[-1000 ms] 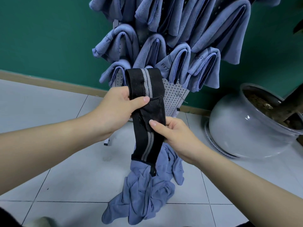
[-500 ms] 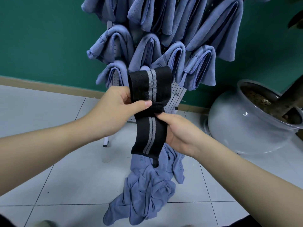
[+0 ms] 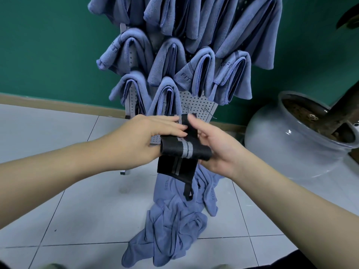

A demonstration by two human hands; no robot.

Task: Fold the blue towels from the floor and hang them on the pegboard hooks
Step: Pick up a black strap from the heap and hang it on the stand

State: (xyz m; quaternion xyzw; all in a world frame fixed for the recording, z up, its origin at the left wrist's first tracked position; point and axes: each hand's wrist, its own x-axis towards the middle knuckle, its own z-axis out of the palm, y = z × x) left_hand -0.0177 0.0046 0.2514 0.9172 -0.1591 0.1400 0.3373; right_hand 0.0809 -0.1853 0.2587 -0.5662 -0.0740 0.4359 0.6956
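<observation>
While both hands (image 3: 186, 140) clamp a black band (image 3: 180, 150), white tiled floor (image 3: 68, 200) (blue towels (image 3: 171, 230) heaped), green wall (image 3: 48, 45)

grey plant pot (image 3: 287, 144), green wall (image 3: 48, 45), tiled floor (image 3: 77, 200)

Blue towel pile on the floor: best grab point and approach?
Probably the raised crumpled ridge of the blue towel pile, pinched from straight above: the folds stand proud of the floor tiles, whereas the flat upper end lies under the dangling black strap.
</observation>
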